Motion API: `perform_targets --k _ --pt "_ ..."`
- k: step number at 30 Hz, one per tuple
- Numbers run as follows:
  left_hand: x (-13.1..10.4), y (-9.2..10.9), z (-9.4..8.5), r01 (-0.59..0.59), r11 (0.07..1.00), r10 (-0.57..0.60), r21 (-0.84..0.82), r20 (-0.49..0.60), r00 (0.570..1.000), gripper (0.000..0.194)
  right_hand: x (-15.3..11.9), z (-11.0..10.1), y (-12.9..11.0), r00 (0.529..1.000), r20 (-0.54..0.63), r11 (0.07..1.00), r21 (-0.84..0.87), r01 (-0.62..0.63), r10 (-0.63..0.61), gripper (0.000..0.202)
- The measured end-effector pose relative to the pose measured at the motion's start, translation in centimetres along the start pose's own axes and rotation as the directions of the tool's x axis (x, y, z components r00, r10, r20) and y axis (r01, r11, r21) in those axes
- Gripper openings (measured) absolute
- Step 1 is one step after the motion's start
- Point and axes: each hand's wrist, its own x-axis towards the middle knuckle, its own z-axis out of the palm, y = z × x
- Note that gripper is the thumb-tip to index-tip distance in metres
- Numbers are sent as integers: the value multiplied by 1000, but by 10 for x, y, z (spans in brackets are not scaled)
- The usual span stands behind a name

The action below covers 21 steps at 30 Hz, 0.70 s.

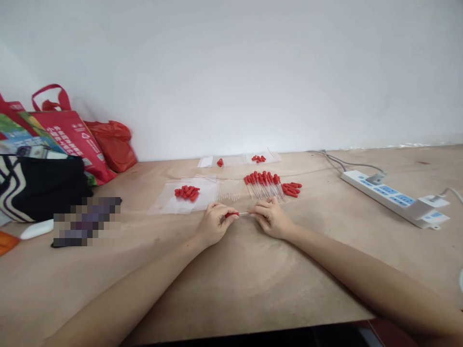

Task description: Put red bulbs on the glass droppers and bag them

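My left hand point(214, 222) pinches a red rubber bulb point(232, 215), and a thin glass tube point(243, 214) runs sideways from it. At the tube's other end, the fingers of my right hand point(272, 219) are closed round it. Just behind my right hand lies a row of glass droppers point(265, 185) with red bulbs at their far ends. Bare glass tubes point(228, 190) are laid side by side left of that row. A heap of loose red bulbs point(187, 193) rests on clear plastic bags point(168, 200), and more red bulbs point(292, 189) lie to the right.
Farther back are more bags point(206, 162) with red bulbs on them. On the right a white power strip point(387, 195) has plugs and grey cords. Red shopping bags point(77, 140), a black cloth item point(47, 183) and a blurred-out dark object point(90, 221) fill the left side.
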Motion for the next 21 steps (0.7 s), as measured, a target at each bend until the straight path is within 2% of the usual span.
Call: perform_targets --k 6,10,17,21 --pt "-1 0 1 -29 998 29 56 -6 1000 16 2 -4 -3 998 48 994 -99 35 -30 21" --pt "-2 2 1 -64 993 66 98 -17 998 17 2 -3 -6 999 33 990 -135 47 -43 21" --pt "-4 5 0 -99 986 85 131 111 990 18 1 -2 -12 997 52 991 -120 60 -54 21" --pt "-5 6 1 -119 981 100 155 125 987 18 0 0 -17 998 55 993 -104 49 -44 21"
